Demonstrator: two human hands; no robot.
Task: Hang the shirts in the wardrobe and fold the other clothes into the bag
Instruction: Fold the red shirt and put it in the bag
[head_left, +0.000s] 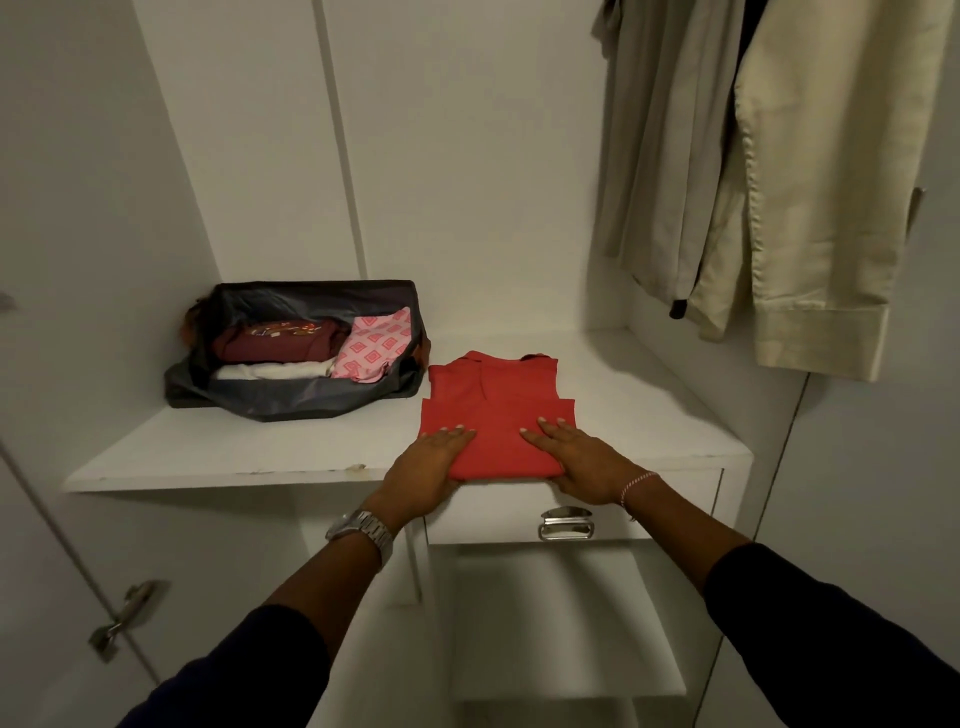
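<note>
Wardrobe (467, 156): white inside, and you face its broad shelf (208, 447), which carries everything below.
Hanging shirts (779, 182): two pale beige ones hang at your upper right, their hems well above the shelf.
Bag (291, 400): dark grey, lying open at the left of the shelf; inside it sit a folded maroon garment (275, 340), a folded white garment (270, 370) in front of that, and a pink patterned cloth (371, 345) at the right end.
Red garment (493, 415): folded into a neat rectangle, collar turned away from you, flat on the shelf just right of the bag, its near edge at the shelf's front lip.
Left hand (431, 462): you rest it flat on the garment's near left corner, fingers straight and close together, tips on the cloth.
Right hand (576, 457): flat on the near right corner, fingers straight and slightly spread; the middle of the red garment lies bare between your two hands.
Drawer handle (566, 522): shiny metal, just below the shelf edge under your right hand.
Watch (363, 530): silver, on your left wrist.
Bracelet (636, 486): thin, red and white, on your right wrist.
</note>
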